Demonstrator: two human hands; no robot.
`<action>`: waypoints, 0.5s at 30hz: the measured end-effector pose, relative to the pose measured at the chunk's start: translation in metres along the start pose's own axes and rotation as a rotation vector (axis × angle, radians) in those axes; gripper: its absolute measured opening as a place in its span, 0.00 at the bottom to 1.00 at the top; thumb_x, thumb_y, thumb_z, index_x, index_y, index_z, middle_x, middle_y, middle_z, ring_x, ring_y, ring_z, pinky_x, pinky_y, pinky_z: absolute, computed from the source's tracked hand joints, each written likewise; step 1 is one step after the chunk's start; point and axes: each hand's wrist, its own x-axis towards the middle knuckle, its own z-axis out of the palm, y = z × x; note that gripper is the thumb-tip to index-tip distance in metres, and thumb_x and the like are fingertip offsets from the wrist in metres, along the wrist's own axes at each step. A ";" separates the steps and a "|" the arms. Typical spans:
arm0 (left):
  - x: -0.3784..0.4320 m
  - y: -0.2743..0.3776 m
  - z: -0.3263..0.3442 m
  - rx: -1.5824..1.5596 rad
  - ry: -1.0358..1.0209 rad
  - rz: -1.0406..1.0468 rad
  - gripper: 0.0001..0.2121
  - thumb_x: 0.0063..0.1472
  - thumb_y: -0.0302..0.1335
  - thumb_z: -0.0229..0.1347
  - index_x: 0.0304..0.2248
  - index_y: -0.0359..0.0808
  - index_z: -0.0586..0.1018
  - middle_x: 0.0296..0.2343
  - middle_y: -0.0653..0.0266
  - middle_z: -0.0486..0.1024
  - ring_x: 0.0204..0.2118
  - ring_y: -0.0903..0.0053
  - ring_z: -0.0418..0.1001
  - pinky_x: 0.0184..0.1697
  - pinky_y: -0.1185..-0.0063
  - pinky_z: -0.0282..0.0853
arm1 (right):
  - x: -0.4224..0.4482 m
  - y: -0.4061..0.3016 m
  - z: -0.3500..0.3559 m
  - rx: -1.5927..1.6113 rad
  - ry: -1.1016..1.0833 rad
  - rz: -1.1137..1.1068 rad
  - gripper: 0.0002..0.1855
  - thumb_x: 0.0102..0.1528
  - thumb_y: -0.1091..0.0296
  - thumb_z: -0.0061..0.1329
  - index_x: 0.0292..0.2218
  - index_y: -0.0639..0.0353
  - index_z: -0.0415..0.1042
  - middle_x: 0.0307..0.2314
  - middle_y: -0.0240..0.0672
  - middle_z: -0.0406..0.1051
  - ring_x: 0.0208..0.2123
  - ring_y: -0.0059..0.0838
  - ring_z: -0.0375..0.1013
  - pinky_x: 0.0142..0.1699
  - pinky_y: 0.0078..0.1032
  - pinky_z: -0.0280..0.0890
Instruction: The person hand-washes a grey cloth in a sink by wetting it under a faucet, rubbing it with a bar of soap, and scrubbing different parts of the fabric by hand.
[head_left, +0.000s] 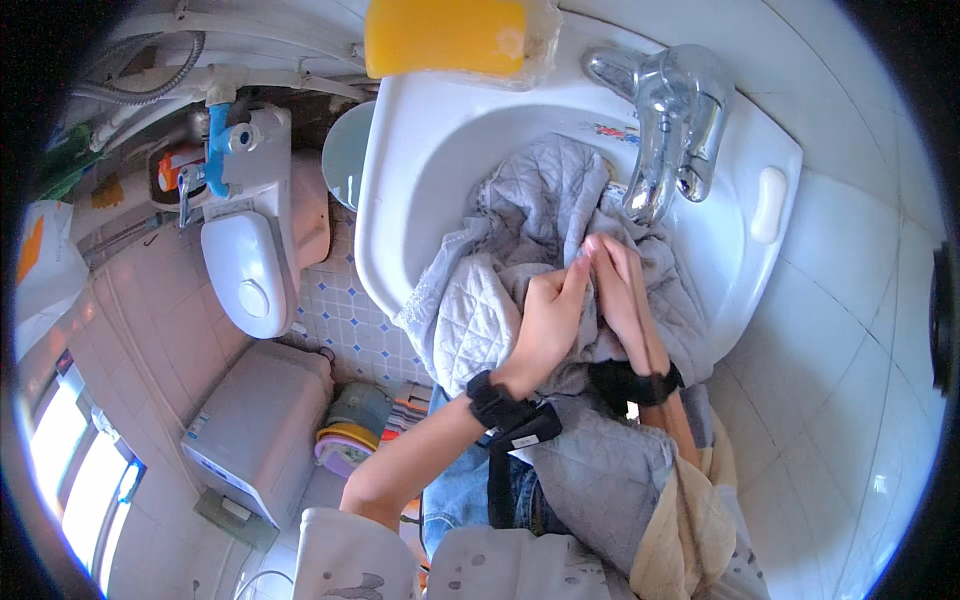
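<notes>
A large grey quilted cloth (547, 180) is bunched in the white washbasin (390, 187). It spills over the front rim and down across my lap, with a paler quilted side and a lacy edge showing at the left. My left hand (555, 307) and my right hand (616, 289) meet above the basin's front part, thumbs close together, pinching a fold of the cloth between them. The fold itself is mostly hidden by my fingers. Just beyond my right hand, the chrome faucet (652, 172) reaches over the cloth. Black straps circle both wrists.
On the basin's right rim lies a white soap bar (769, 204). A yellow block (450, 36) in clear plastic sits on the back left rim. To the left are a toilet (247, 274), a grey box-shaped appliance (259, 420) and stacked basins (349, 435). Tiled wall (832, 300) borders the right.
</notes>
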 end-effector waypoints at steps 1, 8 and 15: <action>-0.004 0.007 -0.006 0.051 -0.052 0.027 0.19 0.56 0.34 0.48 0.14 0.29 0.67 0.11 0.74 0.59 0.17 0.89 0.51 0.16 0.83 0.49 | -0.003 -0.002 -0.003 -0.040 0.035 -0.049 0.15 0.54 0.65 0.39 0.24 0.69 0.61 0.18 0.35 0.60 0.22 0.23 0.58 0.29 0.21 0.56; -0.022 0.036 -0.029 0.786 -0.063 0.397 0.09 0.42 0.26 0.56 0.27 0.34 0.74 0.24 0.50 0.72 0.25 0.59 0.72 0.29 0.75 0.68 | 0.000 -0.001 -0.025 -0.385 0.256 -0.127 0.25 0.48 0.59 0.48 0.42 0.66 0.58 0.37 0.48 0.58 0.39 0.43 0.60 0.42 0.32 0.56; -0.029 0.041 -0.065 0.984 -0.278 0.918 0.13 0.28 0.19 0.49 0.20 0.40 0.75 0.17 0.69 0.68 0.22 0.71 0.67 0.28 0.78 0.57 | -0.001 0.012 -0.054 -0.552 0.256 -0.040 0.24 0.45 0.58 0.50 0.39 0.67 0.65 0.30 0.44 0.65 0.35 0.41 0.65 0.40 0.31 0.59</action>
